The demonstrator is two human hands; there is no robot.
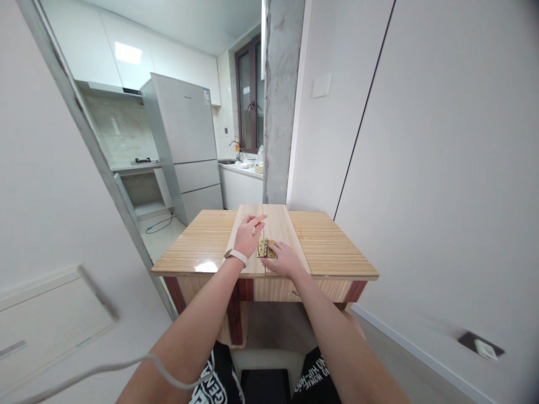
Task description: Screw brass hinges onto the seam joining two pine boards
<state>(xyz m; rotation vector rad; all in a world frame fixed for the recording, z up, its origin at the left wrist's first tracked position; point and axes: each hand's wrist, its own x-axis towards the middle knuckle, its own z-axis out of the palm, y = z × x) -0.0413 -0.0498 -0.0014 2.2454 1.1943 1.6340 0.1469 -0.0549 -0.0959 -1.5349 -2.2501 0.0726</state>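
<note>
The left hand [248, 234] pinched a small golden piece [257, 224]; the right hand [286, 260], fingers spread, steadied a hinge [265, 248], placed but apparently unfastened, toward the tabletop's [337, 247] front edge.

Brass hinge [266, 248], opened flat, across pale boards [281, 227]

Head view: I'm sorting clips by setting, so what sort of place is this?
Probably a home, looking into its kitchen: a gray refrigerator, a curved sink faucet and white wall cabinets show past the opening.
</note>
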